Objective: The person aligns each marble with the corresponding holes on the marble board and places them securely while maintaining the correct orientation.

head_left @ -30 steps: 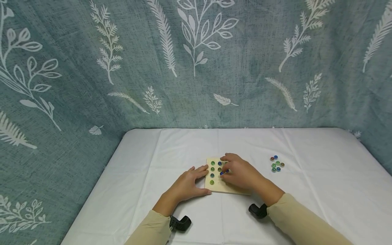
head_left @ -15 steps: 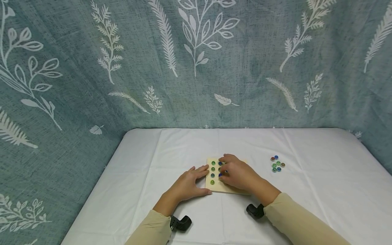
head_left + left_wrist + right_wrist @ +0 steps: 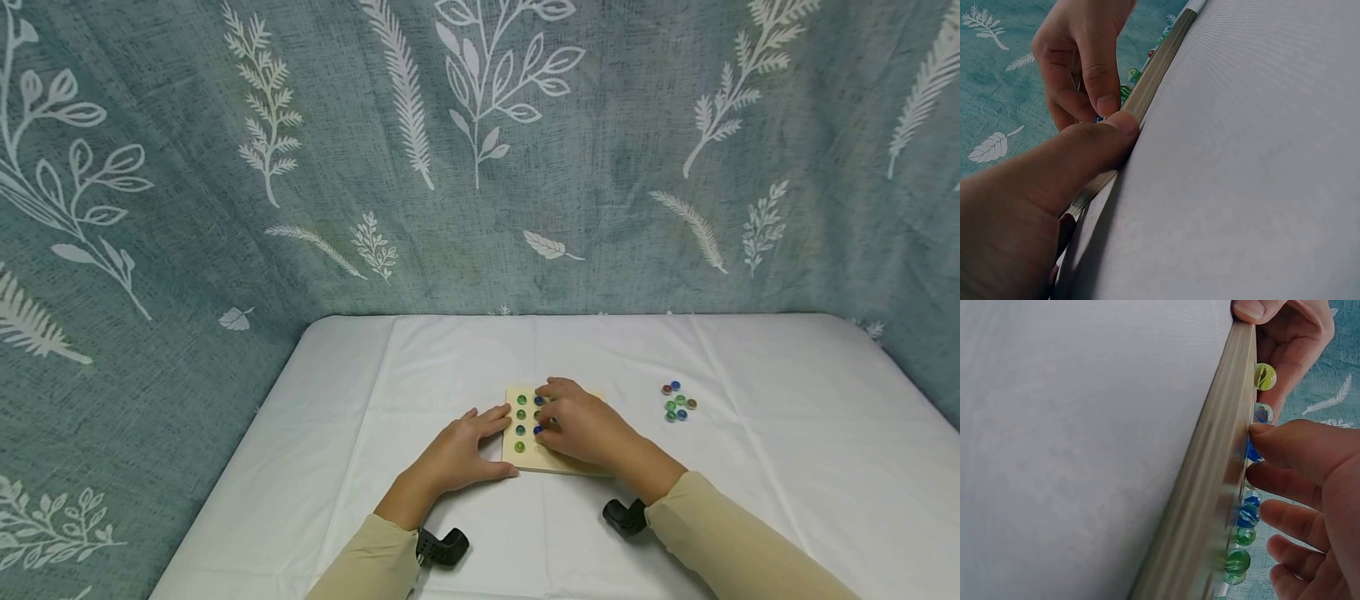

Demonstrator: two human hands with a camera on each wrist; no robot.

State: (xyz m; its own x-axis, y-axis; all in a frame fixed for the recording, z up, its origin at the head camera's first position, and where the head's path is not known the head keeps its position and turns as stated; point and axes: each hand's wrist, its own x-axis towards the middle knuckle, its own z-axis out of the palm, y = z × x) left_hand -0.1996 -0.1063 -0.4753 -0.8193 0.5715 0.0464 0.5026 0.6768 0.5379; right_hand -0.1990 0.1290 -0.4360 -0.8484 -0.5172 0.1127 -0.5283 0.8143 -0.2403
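Best to seat the dark-blue round glass marble (image 3: 537, 430) straight down, without dragging on the neighbouring glass marbles (image 3: 521, 430), bracing the pale rectangular wooden board (image 3: 532, 461). Your right hand (image 3: 588, 425) pinches that marble, left of the board's centre; your left hand (image 3: 456, 454), fingers spread, touches the board's left edge.

Head view: I get soft, even light across white tablecloth (image 3: 787, 400), faint shadows beneath left hand (image 3: 456, 450) and right hand (image 3: 588, 425); loose marbles (image 3: 680, 400), right of fingers, come through small, slightly soft. Left wrist view: dimmer, greyer; dark shadow along board (image 3: 1152, 81) below thumb, moiré ripple on tablecloth up and right of fingertips. Right wrist view: I see near end of board, below-left of fingers, smeared; pale glints on seated marbles (image 3: 1237, 560) below fingertips, blue marble (image 3: 1254, 453) between them shaded
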